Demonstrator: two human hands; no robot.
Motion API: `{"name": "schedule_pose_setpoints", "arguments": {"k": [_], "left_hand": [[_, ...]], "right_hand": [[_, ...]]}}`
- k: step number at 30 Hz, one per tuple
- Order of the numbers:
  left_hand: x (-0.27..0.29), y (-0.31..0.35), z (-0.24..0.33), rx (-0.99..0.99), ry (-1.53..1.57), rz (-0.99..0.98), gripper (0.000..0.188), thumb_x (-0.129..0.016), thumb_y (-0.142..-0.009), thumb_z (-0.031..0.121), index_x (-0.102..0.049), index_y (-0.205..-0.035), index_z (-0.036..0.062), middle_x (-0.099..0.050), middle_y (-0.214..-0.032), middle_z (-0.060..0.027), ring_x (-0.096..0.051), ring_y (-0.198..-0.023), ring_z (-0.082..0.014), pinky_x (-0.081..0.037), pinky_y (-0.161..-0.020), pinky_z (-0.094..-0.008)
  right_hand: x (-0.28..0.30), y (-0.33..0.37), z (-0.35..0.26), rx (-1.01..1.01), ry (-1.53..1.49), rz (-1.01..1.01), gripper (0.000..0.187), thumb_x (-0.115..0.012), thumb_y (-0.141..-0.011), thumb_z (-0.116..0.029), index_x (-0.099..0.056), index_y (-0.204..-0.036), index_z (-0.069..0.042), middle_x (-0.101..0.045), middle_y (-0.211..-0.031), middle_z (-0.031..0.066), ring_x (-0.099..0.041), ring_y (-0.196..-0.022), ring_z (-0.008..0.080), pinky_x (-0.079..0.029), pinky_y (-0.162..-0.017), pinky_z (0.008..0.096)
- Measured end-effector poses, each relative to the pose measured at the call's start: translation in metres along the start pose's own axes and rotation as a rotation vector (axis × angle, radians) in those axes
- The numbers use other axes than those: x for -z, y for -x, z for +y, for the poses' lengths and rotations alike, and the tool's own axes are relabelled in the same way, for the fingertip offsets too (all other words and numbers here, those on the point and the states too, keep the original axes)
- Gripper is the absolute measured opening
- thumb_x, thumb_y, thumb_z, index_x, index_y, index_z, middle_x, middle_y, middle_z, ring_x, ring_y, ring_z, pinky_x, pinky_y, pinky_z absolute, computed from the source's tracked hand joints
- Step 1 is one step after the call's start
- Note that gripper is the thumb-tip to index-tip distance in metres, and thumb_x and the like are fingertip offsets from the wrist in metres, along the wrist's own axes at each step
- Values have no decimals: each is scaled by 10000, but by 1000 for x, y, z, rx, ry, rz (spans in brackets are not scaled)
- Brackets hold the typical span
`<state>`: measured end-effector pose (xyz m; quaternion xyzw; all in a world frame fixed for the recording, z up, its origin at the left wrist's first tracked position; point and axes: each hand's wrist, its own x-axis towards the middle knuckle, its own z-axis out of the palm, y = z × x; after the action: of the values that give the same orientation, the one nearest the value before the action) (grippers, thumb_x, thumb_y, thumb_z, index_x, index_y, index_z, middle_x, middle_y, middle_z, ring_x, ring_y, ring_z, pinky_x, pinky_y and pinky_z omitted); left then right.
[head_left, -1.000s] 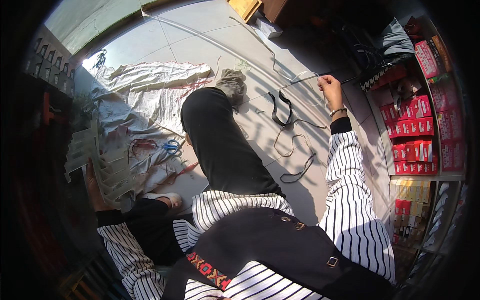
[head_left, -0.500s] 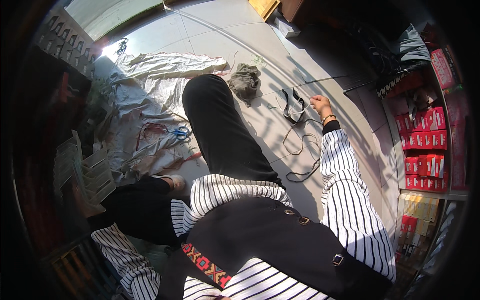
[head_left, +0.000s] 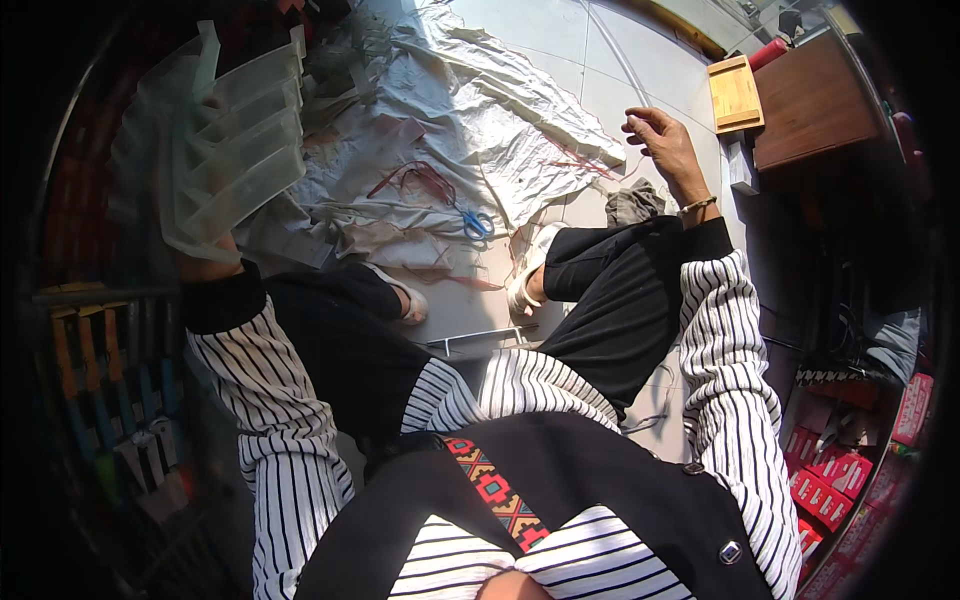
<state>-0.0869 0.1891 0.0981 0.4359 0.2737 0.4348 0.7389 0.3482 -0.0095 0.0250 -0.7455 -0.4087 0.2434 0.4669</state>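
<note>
My left hand (head_left: pixel 208 266) is at the far left, mostly hidden behind a translucent plastic tiered rack (head_left: pixel 245 130), and it grips the rack's lower end. The rack has several slanted pockets and stands clear of the cloth. My right hand (head_left: pixel 668 150) hovers above the floor beyond my right knee. Its fingers are loosely curved and apart, and I see nothing in them. Below it lies a crumpled grey-brown cloth (head_left: pixel 634 203). A wrinkled white sheet (head_left: pixel 470 100) covers the floor ahead, with blue-handled scissors (head_left: pixel 477 224) and reddish strings (head_left: pixel 420 180) on it.
Tools with orange and blue handles (head_left: pixel 105 375) hang at the left. A wooden block (head_left: pixel 735 95) sits by a brown cabinet (head_left: pixel 815 100) at the far right. Red packages (head_left: pixel 825 485) fill a shelf at the lower right. A thin white frame (head_left: pixel 480 338) lies between my legs.
The view has turned left. My right hand has moved away from the black-and-white strap and cord on the floor. The rack in my left hand has come further into view.
</note>
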Motion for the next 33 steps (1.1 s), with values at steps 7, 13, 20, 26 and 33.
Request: {"name": "schedule_pose_setpoints", "arguments": {"k": [7, 13, 20, 26, 33], "left_hand": [[52, -42, 0, 157, 782, -514, 643, -332, -957, 396, 3, -1435, 126, -138, -1453, -146, -135, -1345, -333, -141, -1102, -488], [98, -19, 6, 217, 1069, -238, 671, -301, -957, 415, 61, -1445, 132, -73, -1481, -137, -78, -1344, -323, -107, -1100, -495], [101, -40, 11, 210, 960, -29, 680, -324, -950, 397, 44, -1443, 110, -119, -1444, -151, -150, -1250, -306, -176, -1050, -468], [99, -39, 14, 187, 856, -32, 687, -344, -944, 382, 30, -1442, 91, -158, -1412, -164, -211, -1169, -291, -235, -1008, -446], [94, -38, 24, 167, 680, -60, 696, -368, -937, 364, 13, -1440, 69, -203, -1375, -178, -283, -1075, -273, -304, -958, -419]], "right_hand": [[-230, -24, 103, -382, 144, -453, 275, -654, -751, -222, -669, -877, 22, -660, -760, 173, -652, -682, 238, -501, -647, 328], [-305, 50, 177, -518, 729, -377, 378, -670, -744, -205, -510, -1033, -21, -575, -989, 190, -572, -955, 352, -477, -788, 437], [-305, 48, 199, -368, 921, -417, 445, -717, -694, -242, -451, -1008, -73, -545, -917, 120, -621, -822, 292, -510, -657, 413], [-283, 67, 215, -501, 823, -470, 330, -681, -754, -239, -514, -919, -7, -618, -829, 182, -614, -802, 366, -487, -699, 454], [-270, 117, 198, -491, 548, -626, 286, -648, -732, -229, -523, -846, 1, -607, -818, 218, -601, -780, 386, -462, -695, 452]]}}
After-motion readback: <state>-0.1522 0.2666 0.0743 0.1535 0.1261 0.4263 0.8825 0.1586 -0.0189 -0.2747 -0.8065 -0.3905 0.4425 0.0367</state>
